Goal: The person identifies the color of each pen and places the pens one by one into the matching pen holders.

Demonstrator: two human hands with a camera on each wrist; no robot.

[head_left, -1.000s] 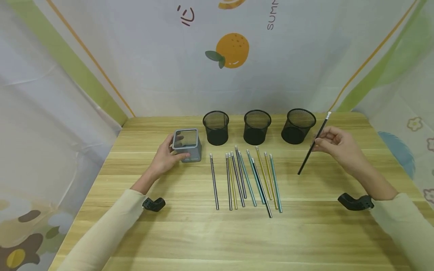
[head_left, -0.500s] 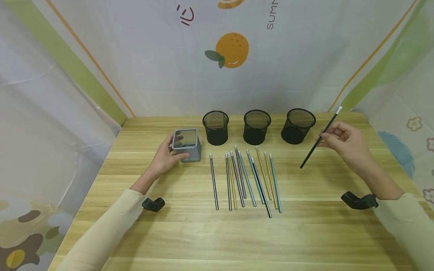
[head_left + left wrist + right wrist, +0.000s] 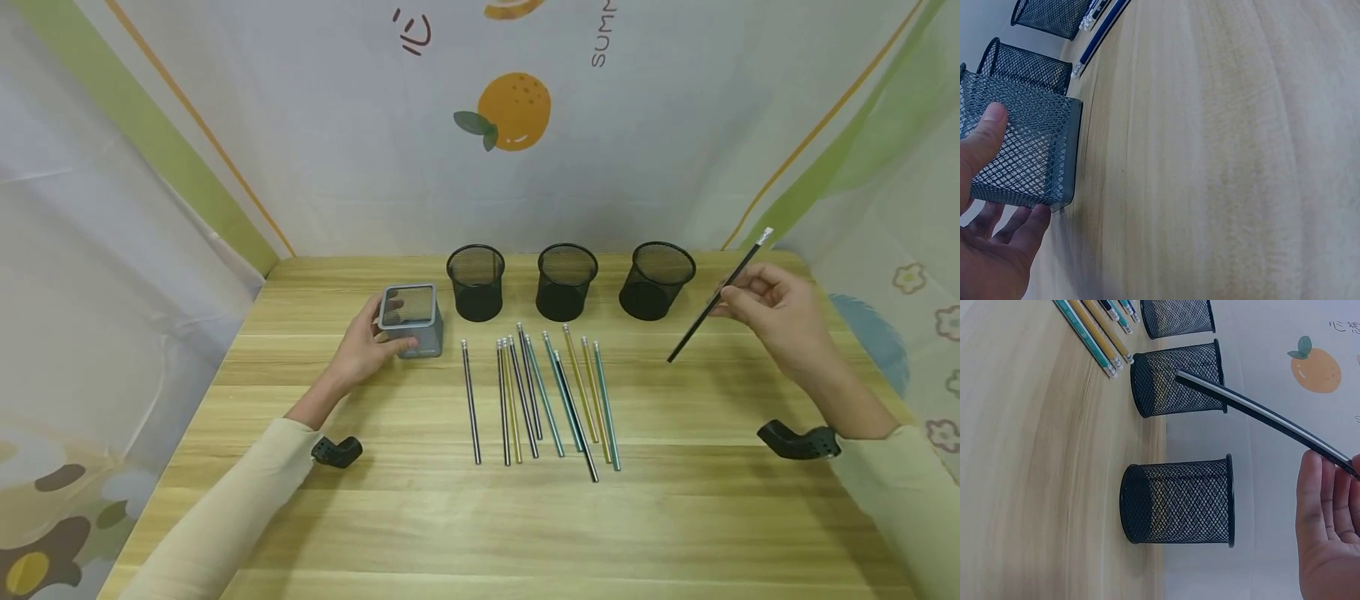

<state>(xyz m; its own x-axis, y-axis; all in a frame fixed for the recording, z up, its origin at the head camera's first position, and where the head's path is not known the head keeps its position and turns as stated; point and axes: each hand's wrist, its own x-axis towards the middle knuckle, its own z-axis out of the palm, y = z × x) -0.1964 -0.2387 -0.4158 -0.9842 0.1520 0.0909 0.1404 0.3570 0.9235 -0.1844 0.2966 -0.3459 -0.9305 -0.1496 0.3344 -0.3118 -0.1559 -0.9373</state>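
My left hand (image 3: 362,348) grips a square grey mesh pen holder (image 3: 424,340) at the table's left, thumb on its front and fingers around its far side. In the left wrist view, the thumb lies across the mesh wall (image 3: 1029,144). At the right, my right hand (image 3: 783,317) pinches a black pencil (image 3: 693,327) above the table. The pencil slants, with its white eraser end up and its other end down to the left. The right wrist view shows the same pencil (image 3: 1260,414) crossing in front of a black mesh cup (image 3: 1179,378).
Three round black mesh cups stand along the back: left (image 3: 478,298), middle (image 3: 564,298) and right (image 3: 651,296). Several purple, gold, teal and black pencils (image 3: 525,400) lie side by side mid-table, eraser ends away from me. A printed curtain (image 3: 360,150) hangs behind the table (image 3: 450,533).
My right hand has moved to the right and slightly up with the black pencil, which now leans over more. The left hand stays on the pen holder.
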